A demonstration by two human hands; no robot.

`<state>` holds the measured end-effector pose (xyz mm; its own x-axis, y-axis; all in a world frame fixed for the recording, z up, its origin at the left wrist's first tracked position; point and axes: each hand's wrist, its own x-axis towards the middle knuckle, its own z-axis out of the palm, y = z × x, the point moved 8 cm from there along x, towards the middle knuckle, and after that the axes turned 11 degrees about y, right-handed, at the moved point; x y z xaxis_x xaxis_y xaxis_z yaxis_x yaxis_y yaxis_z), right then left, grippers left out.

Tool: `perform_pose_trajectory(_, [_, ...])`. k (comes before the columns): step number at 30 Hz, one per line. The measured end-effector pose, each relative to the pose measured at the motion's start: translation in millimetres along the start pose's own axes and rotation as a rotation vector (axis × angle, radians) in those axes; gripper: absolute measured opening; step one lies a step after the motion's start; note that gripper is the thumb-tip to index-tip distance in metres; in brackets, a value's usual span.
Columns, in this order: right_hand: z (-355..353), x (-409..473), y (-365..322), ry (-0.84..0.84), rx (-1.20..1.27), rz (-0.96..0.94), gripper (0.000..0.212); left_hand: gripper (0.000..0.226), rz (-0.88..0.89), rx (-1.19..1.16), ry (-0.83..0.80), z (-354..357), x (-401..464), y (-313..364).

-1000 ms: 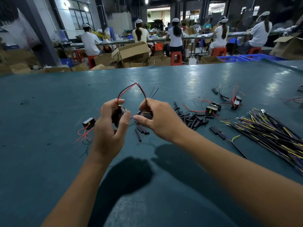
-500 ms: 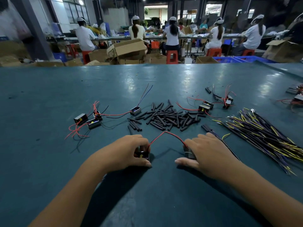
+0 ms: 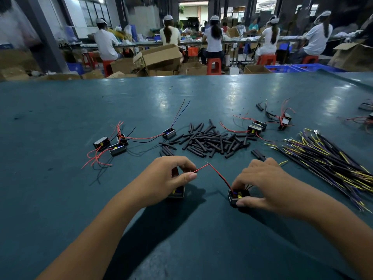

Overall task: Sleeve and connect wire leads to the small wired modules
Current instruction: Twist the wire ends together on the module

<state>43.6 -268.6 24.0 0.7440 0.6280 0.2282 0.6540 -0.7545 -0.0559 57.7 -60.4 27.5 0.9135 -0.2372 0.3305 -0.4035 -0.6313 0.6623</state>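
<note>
Left hand (image 3: pixel 169 179) pinches a red lead (image 3: pixel 198 169); right hand (image 3: pixel 260 184) grips a module (image 3: pixel 235 196). Keep both pinned while joining tips.

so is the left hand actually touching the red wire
Touching. The head view shows the left hand pinching the red wire between thumb and fingertip near its raised end.

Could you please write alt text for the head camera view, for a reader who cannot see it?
On a green table, a person's left hand pinches a red wire running to a small black module gripped by the right hand. Beyond lie a pile of black sleeve pieces, more wired modules, and a bundle of black-and-yellow leads.
</note>
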Motion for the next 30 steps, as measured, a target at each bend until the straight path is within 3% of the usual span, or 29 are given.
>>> perform_pose_trajectory(13, [-5,1,-13,0.151,0.152,-0.021,0.041,0.009,-0.125,-0.498,-0.052,20,-8,18])
perform_pose_trajectory(18, [-35,-2,-20,0.559,0.445,0.072,0.026,0.014,-0.110,-0.511,-0.099,23,-11,25])
perform_pose_trajectory(23, [-35,-2,-37,0.644,0.432,0.031,0.006,0.013,-0.131,-0.556,-0.085,27,-10,29])
perform_pose_trajectory(30, [-39,-7,-34,0.720,0.480,0.065,0.006,0.013,-0.119,-0.491,-0.033,24,-9,28])
